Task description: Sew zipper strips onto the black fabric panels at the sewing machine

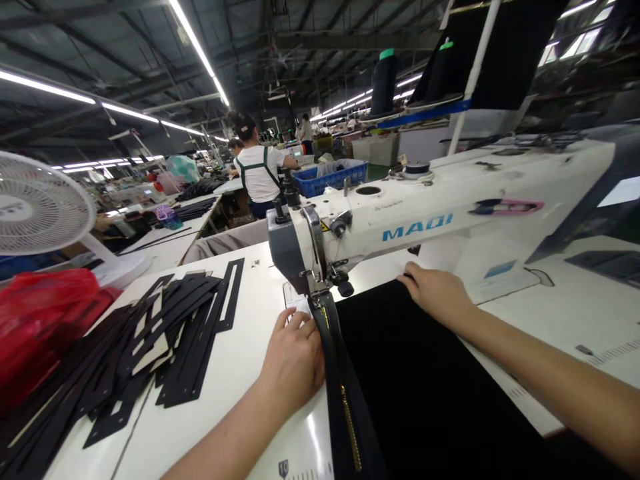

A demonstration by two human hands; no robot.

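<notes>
At left, a pile of black strips (185, 340) lies on the white table (240, 333), whose bare surface shows between it and the left hand (295, 353). This hand's fingers are bent and close together beside the zipper (345, 407), near the needle; whether they pinch, I cannot tell. The zipper runs from under the sewing machine (425, 213) along the left side of the black cloth (415, 373). The right hand (440, 297) pinches the cloth's far corner between thumb and forefinger, with some table visible behind.
</notes>
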